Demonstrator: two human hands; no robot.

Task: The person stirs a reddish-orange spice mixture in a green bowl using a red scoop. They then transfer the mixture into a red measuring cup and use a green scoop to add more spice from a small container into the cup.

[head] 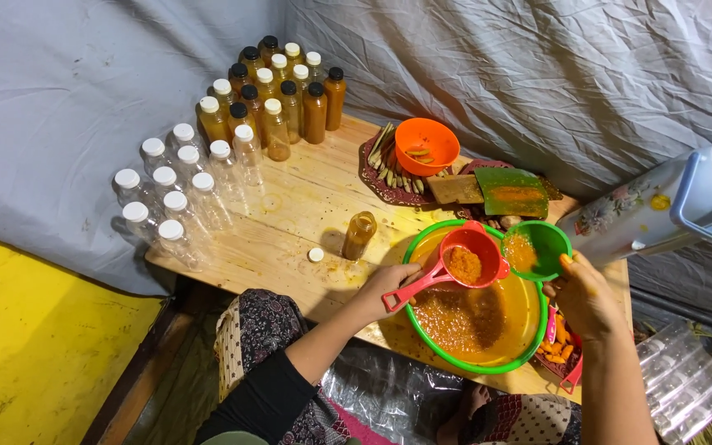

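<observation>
My left hand grips the handle of a red strainer that holds orange pulp, lifted over a big green basin of orange liquid. Beside the strainer, my right hand holds a small green bowl smeared with orange paste, tipped at the basin's far right rim. An uncapped bottle of amber liquid stands on the wooden table left of the basin, and its white cap lies next to it.
Several filled amber bottles and several empty clear bottles stand at the table's far left. Behind the basin are an orange bowl, a grater and sticks on a mat. A white thermos is at right, and turmeric pieces lie by the basin.
</observation>
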